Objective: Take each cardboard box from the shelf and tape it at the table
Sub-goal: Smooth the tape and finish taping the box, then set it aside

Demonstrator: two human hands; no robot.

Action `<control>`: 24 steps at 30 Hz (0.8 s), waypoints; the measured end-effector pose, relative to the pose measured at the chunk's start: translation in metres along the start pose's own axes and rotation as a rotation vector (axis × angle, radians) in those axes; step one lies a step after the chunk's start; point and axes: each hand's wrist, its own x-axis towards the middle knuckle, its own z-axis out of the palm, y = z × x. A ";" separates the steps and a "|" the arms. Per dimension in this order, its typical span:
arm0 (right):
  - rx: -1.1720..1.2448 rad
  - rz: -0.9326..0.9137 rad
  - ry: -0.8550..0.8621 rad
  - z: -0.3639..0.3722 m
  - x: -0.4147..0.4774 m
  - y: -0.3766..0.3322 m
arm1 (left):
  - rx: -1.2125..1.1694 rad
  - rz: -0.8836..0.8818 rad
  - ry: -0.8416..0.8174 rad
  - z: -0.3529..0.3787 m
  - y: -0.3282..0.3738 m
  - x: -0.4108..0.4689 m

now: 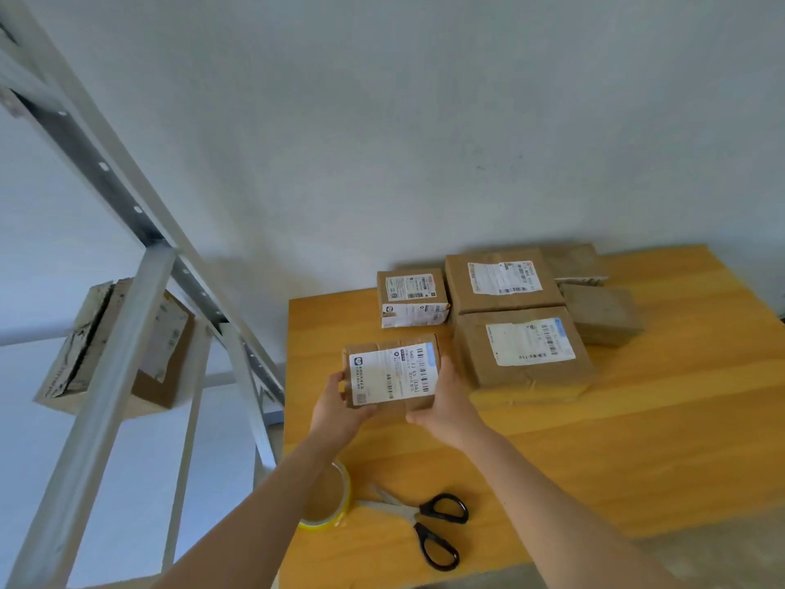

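Above the wooden table [637, 440], I've got the small labelled cardboard box [391, 374] between both hands: left hand [335, 408] fingers curled round its left edge, right hand [446, 403] gripping its right.

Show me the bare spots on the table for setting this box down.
Widest bare wood on the table: right of the scissors, in front of the large labelled boxes. A narrower strip lies between tape roll and the held box. Crowded: back edge, near-left corner.

Packing room: labelled parcels [524, 348], metal shelf [127, 333].
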 end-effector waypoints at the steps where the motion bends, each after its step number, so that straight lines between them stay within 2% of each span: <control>1: -0.027 0.000 -0.012 0.001 0.006 0.000 | 0.010 -0.013 0.000 0.000 0.001 0.006; 11: -0.179 -0.001 -0.009 -0.001 0.045 0.002 | 0.082 -0.051 -0.038 0.007 0.013 0.057; 24: -0.443 -0.088 0.025 -0.011 0.063 0.004 | 0.125 0.058 -0.066 0.018 0.030 0.060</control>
